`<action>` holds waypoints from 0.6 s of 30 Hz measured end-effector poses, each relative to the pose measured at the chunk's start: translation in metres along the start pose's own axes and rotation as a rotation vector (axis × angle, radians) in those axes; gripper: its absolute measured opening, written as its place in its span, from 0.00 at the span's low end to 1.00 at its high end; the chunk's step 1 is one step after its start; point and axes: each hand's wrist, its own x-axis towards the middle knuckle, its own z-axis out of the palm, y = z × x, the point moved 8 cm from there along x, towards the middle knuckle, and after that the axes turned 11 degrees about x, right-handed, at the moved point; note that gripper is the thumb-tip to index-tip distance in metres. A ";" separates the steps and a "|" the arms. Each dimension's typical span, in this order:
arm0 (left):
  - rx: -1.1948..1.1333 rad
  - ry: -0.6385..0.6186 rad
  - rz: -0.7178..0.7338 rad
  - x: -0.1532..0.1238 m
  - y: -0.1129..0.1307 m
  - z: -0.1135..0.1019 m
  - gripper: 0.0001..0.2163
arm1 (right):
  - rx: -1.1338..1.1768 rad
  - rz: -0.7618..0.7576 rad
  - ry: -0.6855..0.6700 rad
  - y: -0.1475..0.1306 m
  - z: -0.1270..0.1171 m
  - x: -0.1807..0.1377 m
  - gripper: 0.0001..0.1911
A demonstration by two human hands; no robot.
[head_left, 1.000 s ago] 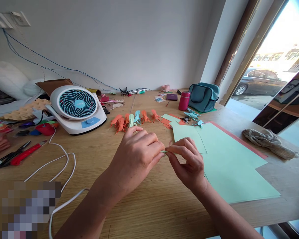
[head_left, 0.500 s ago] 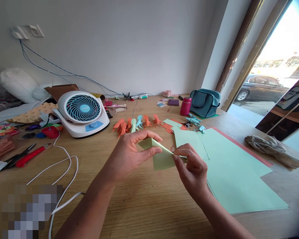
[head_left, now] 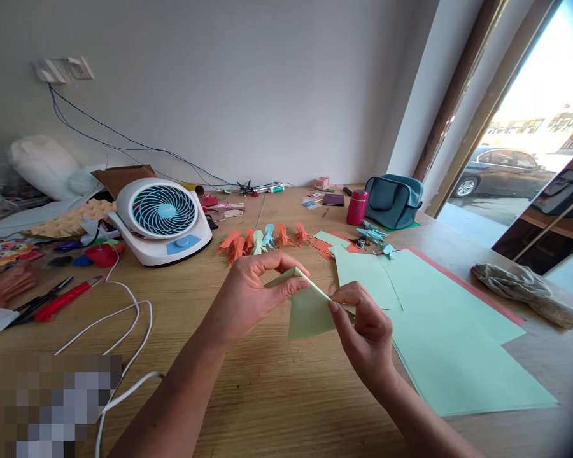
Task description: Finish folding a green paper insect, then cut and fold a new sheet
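Note:
A folded sheet of light green paper (head_left: 308,315) is held up above the wooden table, its crease sloping down to the right. My left hand (head_left: 260,289) pinches the upper left end between thumb and fingers. Thumb and forefinger of my right hand (head_left: 363,324) grip the right end of the crease. Behind the hands stands a row of small folded paper figures, with orange ones (head_left: 236,245), a green one (head_left: 258,242) and a blue one (head_left: 268,235). Large green sheets (head_left: 458,343) lie to the right of my right hand, partly over a red sheet (head_left: 463,280).
At the left stand a white fan (head_left: 165,219), a red-handled cutter (head_left: 64,299), black scissors (head_left: 41,299) and a white cable (head_left: 136,312). Another person's hand (head_left: 7,283) rests at the far left. A pink flask (head_left: 357,207) and teal bag (head_left: 394,200) stand at the back right.
The folded paper has tilted, and its lower flap hangs further down and more toward me. Both hands keep their pinch on it. The view has shifted slightly.

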 end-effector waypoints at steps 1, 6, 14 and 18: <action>-0.005 -0.002 -0.005 0.000 -0.001 0.000 0.04 | 0.003 0.009 -0.001 0.001 0.001 0.000 0.07; -0.010 -0.003 -0.045 0.001 -0.003 0.002 0.06 | 0.011 0.056 0.005 0.004 0.003 -0.002 0.06; 0.076 -0.038 -0.088 0.001 0.000 0.009 0.09 | 0.016 0.092 -0.002 0.003 0.005 -0.001 0.07; 0.049 -0.102 -0.072 0.001 0.000 0.015 0.06 | 0.010 0.082 0.002 0.002 0.005 -0.001 0.08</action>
